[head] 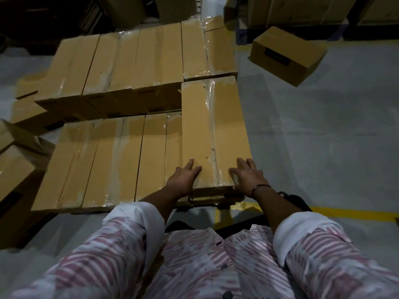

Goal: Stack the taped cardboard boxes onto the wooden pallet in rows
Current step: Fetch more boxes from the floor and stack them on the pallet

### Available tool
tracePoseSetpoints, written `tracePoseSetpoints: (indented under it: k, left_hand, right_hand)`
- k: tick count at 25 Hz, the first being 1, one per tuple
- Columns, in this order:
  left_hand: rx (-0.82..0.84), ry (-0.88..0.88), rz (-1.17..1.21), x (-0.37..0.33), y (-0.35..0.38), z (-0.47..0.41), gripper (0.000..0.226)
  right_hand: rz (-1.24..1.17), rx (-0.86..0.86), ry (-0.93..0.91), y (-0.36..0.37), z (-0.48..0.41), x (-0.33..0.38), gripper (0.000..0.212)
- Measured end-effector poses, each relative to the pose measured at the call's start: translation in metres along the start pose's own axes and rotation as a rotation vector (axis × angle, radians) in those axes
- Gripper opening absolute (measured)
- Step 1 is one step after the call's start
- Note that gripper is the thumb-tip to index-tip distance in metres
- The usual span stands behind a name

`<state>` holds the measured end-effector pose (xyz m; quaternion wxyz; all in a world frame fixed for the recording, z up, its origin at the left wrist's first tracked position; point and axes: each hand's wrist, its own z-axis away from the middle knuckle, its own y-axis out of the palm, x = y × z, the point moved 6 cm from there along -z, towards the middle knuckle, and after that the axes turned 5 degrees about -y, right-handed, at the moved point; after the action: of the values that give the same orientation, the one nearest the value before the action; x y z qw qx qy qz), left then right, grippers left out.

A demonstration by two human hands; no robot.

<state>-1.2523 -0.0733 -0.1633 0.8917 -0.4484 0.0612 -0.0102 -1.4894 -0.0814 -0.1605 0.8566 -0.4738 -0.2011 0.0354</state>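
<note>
A long taped cardboard box lies on top at the right end of the near row. My left hand rests flat on its near left corner, fingers straight. My right hand lies on its near right corner with fingers spread and the thumb at the box's front edge. To the left, the near row of taped boxes sits one layer lower. Behind it stands a higher far row of boxes, side by side. The wooden pallet is hidden under the boxes.
A loose cardboard box lies tilted on the grey floor at the far right. More boxes crowd the left edge. A yellow floor line runs along the right. Stacked cartons stand at the back.
</note>
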Motion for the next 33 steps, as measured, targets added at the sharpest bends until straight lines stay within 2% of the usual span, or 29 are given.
tracePoseSetpoints:
  k: [10,15,17,22,26,29,33]
  left_hand:
    - [-0.009,-0.006,0.014,-0.001,0.005,0.001,0.09]
    - [0.081,-0.072,0.01,-0.011,-0.006,0.003,0.096]
    - [0.079,-0.066,-0.033,-0.02,-0.022,0.009,0.092]
    - [-0.096,-0.006,0.004,-0.027,-0.098,0.008,0.076]
    - [-0.289,-0.054,0.106,-0.016,-0.178,-0.017,0.066]
    - [-0.348,-0.094,0.203,-0.003,-0.221,-0.068,0.061]
    - [-0.342,-0.192,0.354,0.02,-0.261,-0.186,0.062]
  right_hand:
    - [-0.037,0.017,-0.013,0.004,0.002,-0.006,0.053]
    - [-0.076,-0.003,0.0,-0.003,0.004,-0.001,0.046]
    - [-0.11,-0.026,0.024,-0.015,0.006,0.003,0.045]
    - [-0.129,-0.1,0.071,-0.081,0.003,0.012,0.05]
    - [-0.143,-0.217,0.084,-0.162,-0.029,0.014,0.049]
    - [-0.154,-0.266,0.082,-0.212,-0.082,0.003,0.05]
    - [-0.2,-0.258,0.045,-0.256,-0.205,-0.038,0.054]
